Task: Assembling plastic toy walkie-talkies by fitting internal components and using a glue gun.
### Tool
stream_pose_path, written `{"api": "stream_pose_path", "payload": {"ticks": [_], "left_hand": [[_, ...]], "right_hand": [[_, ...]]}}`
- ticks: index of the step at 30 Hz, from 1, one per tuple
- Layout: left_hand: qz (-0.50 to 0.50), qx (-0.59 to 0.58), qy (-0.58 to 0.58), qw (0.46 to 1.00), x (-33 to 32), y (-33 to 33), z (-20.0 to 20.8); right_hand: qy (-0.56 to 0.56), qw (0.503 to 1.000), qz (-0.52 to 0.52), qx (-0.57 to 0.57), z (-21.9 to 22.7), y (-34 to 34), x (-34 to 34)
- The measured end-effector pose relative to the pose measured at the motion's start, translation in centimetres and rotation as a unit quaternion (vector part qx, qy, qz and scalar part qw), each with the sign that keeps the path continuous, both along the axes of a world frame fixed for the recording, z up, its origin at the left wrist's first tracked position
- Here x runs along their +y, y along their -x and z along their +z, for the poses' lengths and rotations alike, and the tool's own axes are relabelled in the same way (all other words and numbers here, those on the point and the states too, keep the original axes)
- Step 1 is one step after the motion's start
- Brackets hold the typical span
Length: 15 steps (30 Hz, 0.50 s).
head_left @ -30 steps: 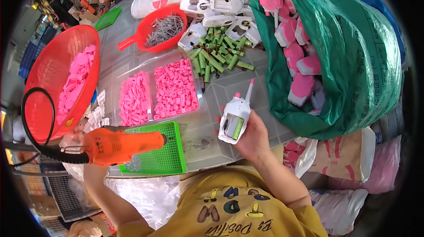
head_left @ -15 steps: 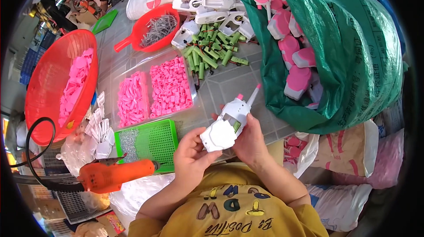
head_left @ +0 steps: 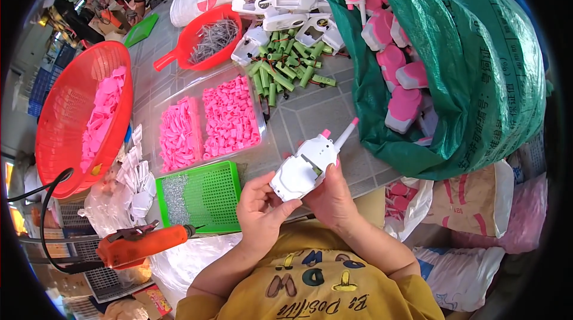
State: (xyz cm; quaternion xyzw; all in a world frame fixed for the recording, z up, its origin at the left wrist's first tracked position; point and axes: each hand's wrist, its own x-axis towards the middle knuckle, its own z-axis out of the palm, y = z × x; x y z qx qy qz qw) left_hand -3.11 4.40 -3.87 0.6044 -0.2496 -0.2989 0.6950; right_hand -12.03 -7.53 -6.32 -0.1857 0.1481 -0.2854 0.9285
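Both my hands hold a white plastic device housing (head_left: 298,175) in front of my chest. It has a long pink-tipped rod and a short pink knob at its far end. A recess in its middle shows a bit of green inside. My left hand (head_left: 262,208) grips the near, left end, thumb along the lower edge. My right hand (head_left: 335,202) supports the right side, its thumb by the recess; some of its fingers are hidden beneath. An orange electric screwdriver (head_left: 140,245) hangs at the left, apart from my hands.
A green tray (head_left: 222,192) of screws and a clear box (head_left: 262,132) of pink parts lie ahead. Beyond are green batteries (head_left: 286,69), white housings (head_left: 292,1) and a red scoop (head_left: 173,57). A red basket (head_left: 51,111) stands left, a green sack (head_left: 459,81) right.
The housing has turned slightly in my hands, so its recess shows more plainly from above. The hanging screwdriver has swung a little to the left.
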Motion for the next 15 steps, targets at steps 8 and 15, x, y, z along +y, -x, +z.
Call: {"api": "stream_pose_path", "payload": {"ticks": [8, 15], "left_hand": [[-0.003, -0.012, -0.025, 1.0, 0.0, 0.3, 0.4], [0.04, -0.235, -0.09, 0.967, 0.1, -0.3, -0.4]], "right_hand": [[0.05, 0.998, -0.002, 0.024, 0.2, 0.1, 0.4], [0.034, 0.999, -0.02, 0.003, 0.9, 0.0, 0.6]]}}
